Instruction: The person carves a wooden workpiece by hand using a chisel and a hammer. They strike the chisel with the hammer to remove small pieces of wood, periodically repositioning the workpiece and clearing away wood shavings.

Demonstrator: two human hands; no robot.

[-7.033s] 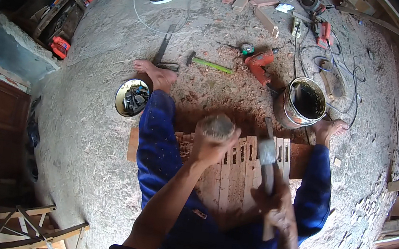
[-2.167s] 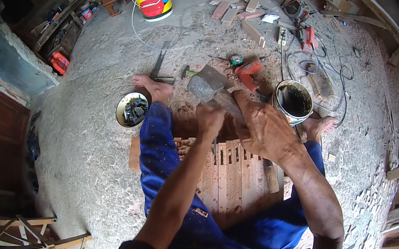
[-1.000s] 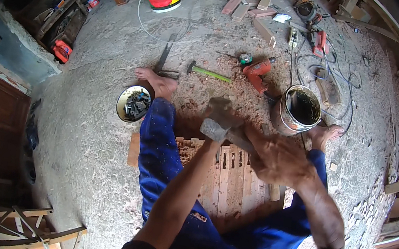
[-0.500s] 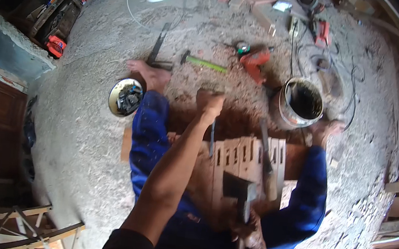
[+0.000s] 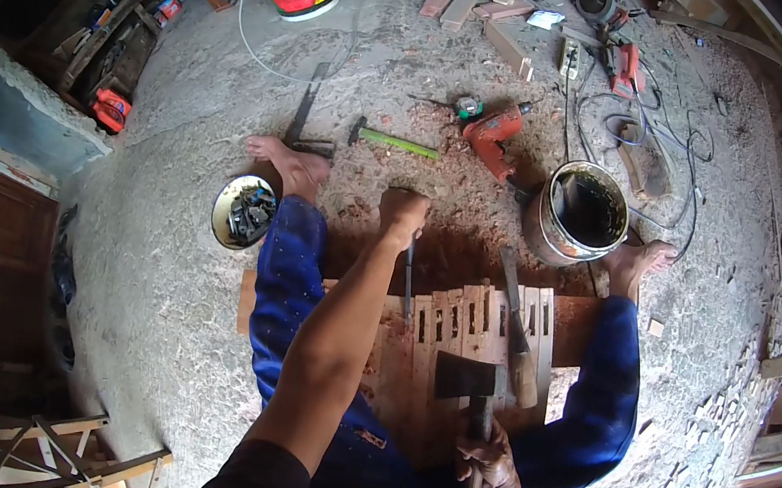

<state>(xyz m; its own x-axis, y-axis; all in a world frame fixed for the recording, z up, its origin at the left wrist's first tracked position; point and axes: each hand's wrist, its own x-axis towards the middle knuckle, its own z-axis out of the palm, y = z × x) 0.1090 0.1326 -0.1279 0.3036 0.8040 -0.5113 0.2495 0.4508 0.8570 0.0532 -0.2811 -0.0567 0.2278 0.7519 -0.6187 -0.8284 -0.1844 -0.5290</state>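
My left hand (image 5: 403, 214) is closed in a fist around a chisel, whose thin blade (image 5: 408, 291) points down onto a row of pale wooden pieces (image 5: 414, 366) lying across my lap. Several of these pieces have narrow slots cut near their far ends. In my right hand (image 5: 491, 458) is a hatchet (image 5: 465, 378), gripped by its wooden handle, with its dark head over the pieces. A second, wider chisel (image 5: 517, 335) with a wooden handle rests on the slotted pieces at the right, touched by neither hand.
Beyond the pieces stand a metal bucket (image 5: 577, 214) and a bowl of small hardware (image 5: 245, 213). A green-handled hammer (image 5: 399, 143), a red drill (image 5: 494, 139) and a try square (image 5: 307, 110) lie on the floor. Cords, a power strip (image 5: 570, 58) and wood offcuts (image 5: 456, 11) are farther off.
The hatchet head sits slightly lower in the picture, nearer to me. My left hand has shifted a little left with the chisel, and both hands keep their hold.
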